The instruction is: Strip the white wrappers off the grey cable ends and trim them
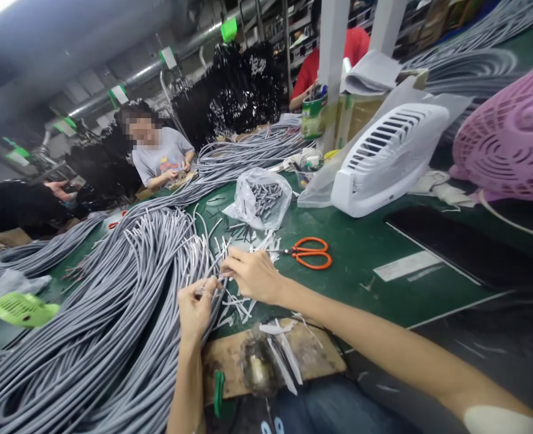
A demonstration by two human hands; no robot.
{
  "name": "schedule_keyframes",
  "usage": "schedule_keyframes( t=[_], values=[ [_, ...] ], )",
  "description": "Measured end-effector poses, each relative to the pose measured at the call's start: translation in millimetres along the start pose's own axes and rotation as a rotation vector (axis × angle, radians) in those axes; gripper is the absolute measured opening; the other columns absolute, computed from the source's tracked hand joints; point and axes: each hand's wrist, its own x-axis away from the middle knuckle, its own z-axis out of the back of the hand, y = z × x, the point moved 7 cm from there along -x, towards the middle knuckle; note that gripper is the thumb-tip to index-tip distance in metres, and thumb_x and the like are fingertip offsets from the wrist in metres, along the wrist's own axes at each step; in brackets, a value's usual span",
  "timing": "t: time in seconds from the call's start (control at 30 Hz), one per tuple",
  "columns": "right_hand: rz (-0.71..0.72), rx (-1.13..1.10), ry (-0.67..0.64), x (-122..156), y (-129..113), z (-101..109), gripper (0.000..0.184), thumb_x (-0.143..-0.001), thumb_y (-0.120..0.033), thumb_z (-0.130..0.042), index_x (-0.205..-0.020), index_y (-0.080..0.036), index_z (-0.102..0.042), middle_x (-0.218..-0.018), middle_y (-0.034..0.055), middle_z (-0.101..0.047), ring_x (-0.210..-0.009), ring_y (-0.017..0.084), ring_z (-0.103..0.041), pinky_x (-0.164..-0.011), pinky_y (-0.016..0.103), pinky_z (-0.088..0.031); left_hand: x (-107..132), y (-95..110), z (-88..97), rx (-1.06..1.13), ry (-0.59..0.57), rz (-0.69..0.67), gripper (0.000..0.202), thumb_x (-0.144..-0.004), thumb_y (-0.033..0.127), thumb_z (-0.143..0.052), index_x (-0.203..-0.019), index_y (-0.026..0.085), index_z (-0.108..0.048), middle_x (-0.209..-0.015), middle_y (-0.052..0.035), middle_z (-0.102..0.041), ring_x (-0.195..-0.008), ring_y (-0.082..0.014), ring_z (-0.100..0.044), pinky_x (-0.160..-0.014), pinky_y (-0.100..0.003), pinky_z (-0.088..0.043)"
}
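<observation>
My left hand [198,306] is closed in a pinch on a grey cable near its end, at the edge of a big bundle of grey cables [135,289]. Just beside it, touching or almost touching, my right hand [254,275] has its thumb and fingers pressed together at the cable's tip. What lies between those right fingers is too small to make out. Whitish stripped ends stick up from the bundle behind both hands. Orange-handled scissors [312,253] rest to the right of my right hand. White scraps [239,307] lie below it.
A clear bag of short dark tubes [264,199] stands behind my hands. In front is a wooden board [230,355] with a metal piece. To the right are a white fan [388,160], a pink fan [510,132] and a dark flat panel [465,247]. A co-worker [164,154] sits across the table.
</observation>
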Motion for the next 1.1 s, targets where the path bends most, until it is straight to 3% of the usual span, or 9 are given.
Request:
schedule_keyframes(
  t=[0.2, 0.3, 0.37, 0.5, 0.57, 0.67, 0.77, 0.9, 1.1],
  values=[
    [-0.427, -0.677, -0.187, 8.7, 30.5, -29.0, 0.015, -0.072, -0.007, -0.057, -0.058, -0.013, -0.054, -0.051, -0.0068, -0.04, -0.049, 0.006, -0.033, -0.051, 0.02, -0.025, 6.2, 11.4, -5.1, -0.163, -0.14, -0.26, 0.022, -0.078, 0.028, -0.057, -0.067, 0.017, -0.072, -0.053, -0.0023, -0.064, -0.046, -0.0112, -0.052, -0.048, -0.022, -0.039],
    [-0.583, -0.925, -0.241, 17.8, 31.8, -50.3, 0.02, -0.072, -0.018, -0.06, -0.055, -0.014, -0.049, -0.045, -0.009, -0.035, -0.045, 0.004, -0.028, -0.046, 0.019, -0.022, 9.2, 13.1, -6.7, -0.116, -0.178, -0.313, 0.02, -0.077, 0.027, -0.059, -0.066, 0.017, -0.072, -0.052, -0.0025, -0.064, -0.044, -0.0111, -0.051, -0.046, -0.022, -0.039],
    [-0.588, -0.966, -0.253, 20.6, 25.2, -58.1, 0.027, -0.072, -0.032, -0.061, -0.057, -0.015, -0.047, -0.045, -0.0096, -0.033, -0.043, 0.004, -0.026, -0.044, 0.019, -0.021, 9.9, 12.5, -4.0, -0.087, -0.113, -0.306, 0.02, -0.076, 0.028, -0.06, -0.065, 0.018, -0.072, -0.05, -0.0014, -0.063, -0.042, -0.0106, -0.05, -0.044, -0.021, -0.038],
    [-0.626, -1.078, -0.127, 24.8, 15.3, -60.5, 0.035, -0.075, -0.048, -0.054, -0.061, -0.018, -0.043, -0.046, -0.011, -0.023, -0.041, 0.005, -0.021, -0.041, 0.019, -0.02, 12.2, 9.7, 7.9, -0.147, 0.214, -0.244, 0.019, -0.078, 0.026, -0.057, -0.067, 0.017, -0.07, -0.056, -0.0016, -0.066, -0.049, -0.0121, -0.058, -0.051, -0.021, -0.044],
    [-0.591, -0.993, 0.0, 26.5, 15.5, -51.7, 0.031, -0.078, -0.041, -0.052, -0.06, -0.019, -0.041, -0.048, -0.0092, -0.026, -0.043, 0.006, -0.025, -0.043, 0.02, -0.023, 12.9, 10.9, 6.2, -0.225, 0.288, -0.239, 0.018, -0.078, 0.025, -0.056, -0.07, 0.016, -0.07, -0.061, -0.0032, -0.068, -0.055, -0.0136, -0.061, -0.056, -0.022, -0.046],
    [-0.372, -0.609, 0.184, 27.4, 12.3, -26.0, 0.018, -0.08, -0.021, -0.046, -0.062, -0.018, -0.044, -0.058, -0.0025, -0.042, -0.053, 0.01, -0.039, -0.052, 0.022, -0.032, 10.3, 14.7, -2.7, -0.31, 0.239, -0.264, 0.019, -0.079, 0.024, -0.054, -0.071, 0.016, -0.07, -0.064, -0.0046, -0.069, -0.057, -0.0138, -0.062, -0.056, -0.021, -0.045],
    [-0.169, -0.306, 0.231, 27.4, 6.8, -11.0, 0.014, -0.08, -0.011, -0.042, -0.07, -0.017, -0.05, -0.068, 0.0026, -0.05, -0.061, 0.014, -0.045, -0.056, 0.024, -0.034, 7.1, 12.8, -11.1, -0.286, 0.052, -0.237, 0.024, -0.08, 0.025, -0.051, -0.067, 0.017, -0.069, -0.058, -0.003, -0.066, -0.051, -0.0127, -0.058, -0.051, -0.021, -0.041],
    [-0.176, -0.311, 0.184, 22.5, 13.8, -10.3, 0.014, -0.079, -0.01, -0.047, -0.068, -0.017, -0.049, -0.066, 0.0005, -0.048, -0.058, 0.012, -0.045, -0.056, 0.023, -0.034, 11.4, 3.8, -19.2, -0.073, -0.264, -0.155, 0.037, -0.082, 0.033, -0.049, -0.052, 0.016, -0.061, -0.046, 0.0001, -0.056, -0.043, -0.0102, -0.049, -0.045, -0.02, -0.036],
    [-0.136, -0.507, 0.098, 22.0, -9.3, -23.7, 0.019, -0.077, -0.007, -0.049, -0.062, -0.018, -0.046, -0.06, -0.0022, -0.047, -0.054, 0.011, -0.042, -0.053, 0.022, -0.034, 7.4, -15.3, 14.3, 0.027, 0.257, 0.067, 0.036, -0.076, 0.04, -0.053, -0.05, 0.016, -0.056, -0.043, 0.0017, -0.049, -0.041, -0.0098, -0.043, -0.044, -0.021, -0.036]
  ],
)
